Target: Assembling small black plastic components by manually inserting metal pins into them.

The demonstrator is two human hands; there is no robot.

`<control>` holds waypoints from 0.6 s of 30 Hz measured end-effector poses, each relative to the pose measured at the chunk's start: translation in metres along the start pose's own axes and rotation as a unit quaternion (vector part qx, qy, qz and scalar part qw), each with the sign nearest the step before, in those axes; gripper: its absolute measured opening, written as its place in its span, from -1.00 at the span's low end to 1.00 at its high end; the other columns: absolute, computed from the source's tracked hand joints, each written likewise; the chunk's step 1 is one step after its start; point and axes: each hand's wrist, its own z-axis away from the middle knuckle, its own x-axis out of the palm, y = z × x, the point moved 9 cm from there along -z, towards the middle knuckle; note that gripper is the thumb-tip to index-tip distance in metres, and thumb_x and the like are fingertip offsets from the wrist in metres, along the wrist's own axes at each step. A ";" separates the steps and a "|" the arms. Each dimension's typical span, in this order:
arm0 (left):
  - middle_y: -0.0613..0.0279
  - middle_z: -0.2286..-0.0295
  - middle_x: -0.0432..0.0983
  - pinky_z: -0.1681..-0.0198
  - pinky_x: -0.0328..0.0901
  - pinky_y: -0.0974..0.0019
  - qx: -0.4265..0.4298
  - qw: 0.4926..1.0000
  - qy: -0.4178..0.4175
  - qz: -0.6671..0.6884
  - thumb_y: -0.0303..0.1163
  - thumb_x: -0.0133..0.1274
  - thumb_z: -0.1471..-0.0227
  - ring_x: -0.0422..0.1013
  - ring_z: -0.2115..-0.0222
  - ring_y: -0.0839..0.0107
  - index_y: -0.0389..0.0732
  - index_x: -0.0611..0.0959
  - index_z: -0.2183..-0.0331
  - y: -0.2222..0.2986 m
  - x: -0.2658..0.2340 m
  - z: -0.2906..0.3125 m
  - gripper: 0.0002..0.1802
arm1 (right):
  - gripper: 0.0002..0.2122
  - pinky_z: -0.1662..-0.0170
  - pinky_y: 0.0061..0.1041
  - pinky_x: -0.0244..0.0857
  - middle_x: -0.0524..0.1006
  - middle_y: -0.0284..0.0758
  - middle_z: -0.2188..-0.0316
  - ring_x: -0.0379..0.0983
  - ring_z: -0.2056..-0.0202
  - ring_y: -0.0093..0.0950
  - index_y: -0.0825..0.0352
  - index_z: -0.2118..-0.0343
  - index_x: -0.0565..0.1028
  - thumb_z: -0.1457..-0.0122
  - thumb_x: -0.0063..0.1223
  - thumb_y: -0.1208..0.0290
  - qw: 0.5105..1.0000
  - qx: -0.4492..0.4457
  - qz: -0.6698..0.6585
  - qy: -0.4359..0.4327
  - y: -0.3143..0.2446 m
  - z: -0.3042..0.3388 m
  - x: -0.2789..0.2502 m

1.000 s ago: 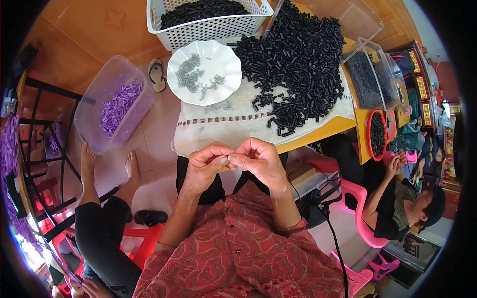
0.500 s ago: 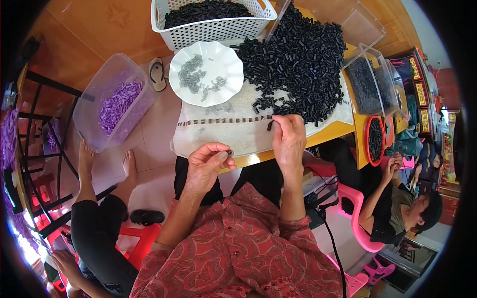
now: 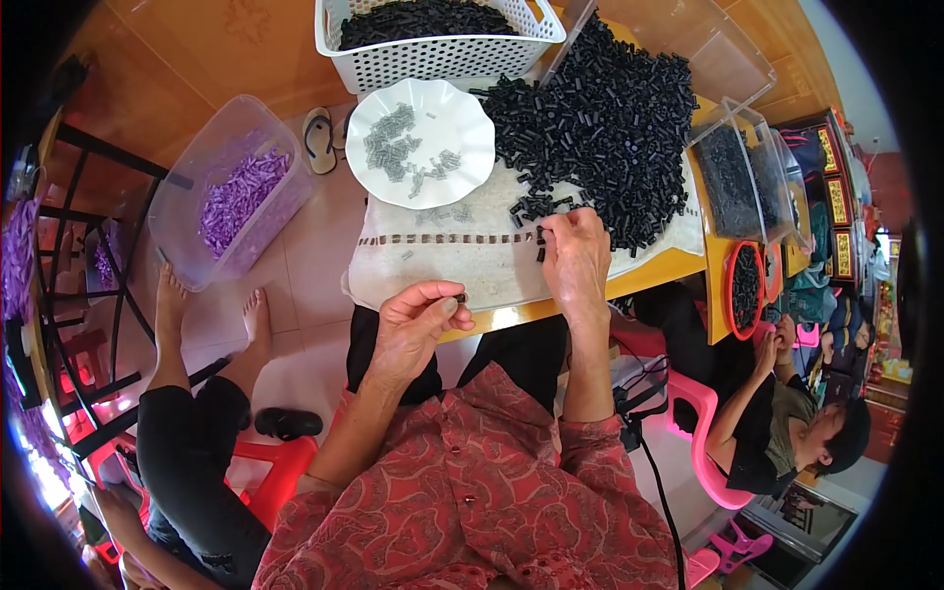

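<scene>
My left hand point(image 3: 418, 329) hovers at the front edge of the table, thumb and forefinger pinched on a small dark piece point(image 3: 460, 298); its exact shape is mostly hidden. My right hand point(image 3: 580, 261) is over the cloth, its fingertips closed beside a small black cylinder point(image 3: 540, 253). Whether that cylinder is gripped or only touched, I cannot tell. Just beyond those fingers spreads a large heap of short black cylinders point(image 3: 610, 128). A white scalloped plate point(image 3: 467, 118) at the left holds small clear pieces point(image 3: 393, 138). More clear pieces point(image 3: 447, 214) lie on the cloth.
The pale cloth point(image 3: 433, 275) has a dark dashed band across it. Behind stands a white perforated basket point(image 3: 447, 61) of black pieces. Clear boxes point(image 3: 726, 187) and a red-rimmed bowl point(image 3: 745, 290) are at the right. A tub point(image 3: 228, 192) holds purple pieces. People sit on both sides.
The whole view has shifted slightly to the right. My right hand has moved a little farther from me, toward the heap. My left hand keeps its pinch almost unmoved.
</scene>
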 end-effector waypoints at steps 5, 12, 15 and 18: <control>0.09 0.29 0.50 0.19 0.42 0.26 0.006 1.000 0.011 0.013 -0.57 -0.05 -0.12 0.49 0.35 0.36 -0.36 0.53 0.17 0.002 -0.002 -0.001 -0.79 | -0.86 0.37 -0.51 0.29 0.43 -0.31 0.43 0.40 0.44 -0.46 0.33 0.37 0.52 0.03 0.12 0.66 0.951 0.101 -0.291 -0.004 0.006 0.013 0.006; 0.03 0.28 0.50 0.23 0.42 0.23 0.011 0.999 0.027 0.021 -0.56 -0.05 -0.11 0.47 0.35 0.34 -0.34 0.53 0.20 0.006 0.002 -0.001 -0.81 | -0.88 0.34 -0.74 0.26 0.48 -0.44 0.45 0.35 0.43 -0.73 0.44 0.31 0.47 -0.07 0.09 0.69 0.768 0.234 -0.591 -0.074 -0.014 0.035 0.020; 0.03 0.29 0.51 0.23 0.42 0.23 0.011 0.999 0.030 0.022 -0.56 -0.05 -0.11 0.47 0.36 0.34 -0.34 0.53 0.21 0.008 -0.001 -0.001 -0.82 | -0.86 0.31 -0.72 0.30 0.50 -0.39 0.43 0.40 0.40 -0.69 0.44 0.31 0.46 -0.04 0.09 0.71 0.746 0.232 -0.620 -0.077 -0.023 0.041 0.019; 0.05 0.27 0.51 0.18 0.43 0.22 0.019 0.999 0.016 0.036 -0.59 -0.05 -0.11 0.49 0.34 0.33 -0.34 0.54 0.18 0.007 -0.003 0.000 -0.79 | -0.84 0.27 -0.69 0.34 0.52 -0.34 0.40 0.45 0.37 -0.63 0.45 0.31 0.46 -0.02 0.09 0.74 0.735 0.234 -0.630 -0.089 -0.032 0.045 0.017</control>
